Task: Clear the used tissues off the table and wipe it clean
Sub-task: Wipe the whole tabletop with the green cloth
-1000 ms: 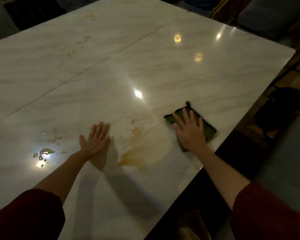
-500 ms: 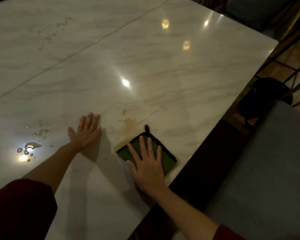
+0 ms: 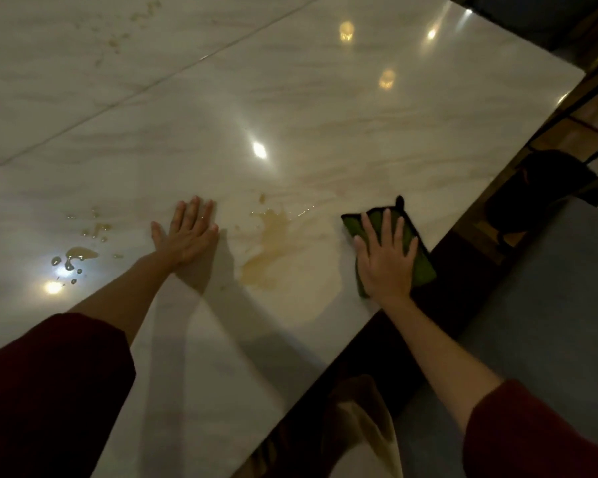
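Observation:
A glossy white marble table (image 3: 325,108) fills the head view. My right hand (image 3: 385,257) lies flat, fingers spread, pressing a green cloth with a black edge (image 3: 418,263) onto the table at its right edge. A brown smeared spill (image 3: 273,243) lies between my hands. My left hand (image 3: 187,232) rests flat on the table, palm down, holding nothing. Left of that hand sit small brown drops and a puddle (image 3: 82,253). No tissues show.
Faint brown stains (image 3: 118,41) mark the far left of the table. A seam (image 3: 125,98) runs diagonally across the top. Beyond the right edge are a grey cushioned seat (image 3: 549,322) and a dark object on the floor (image 3: 546,191).
My right hand slid the green cloth left over the spill, then back right to the table's edge. The spill is now smeared wider. My left hand stayed put.

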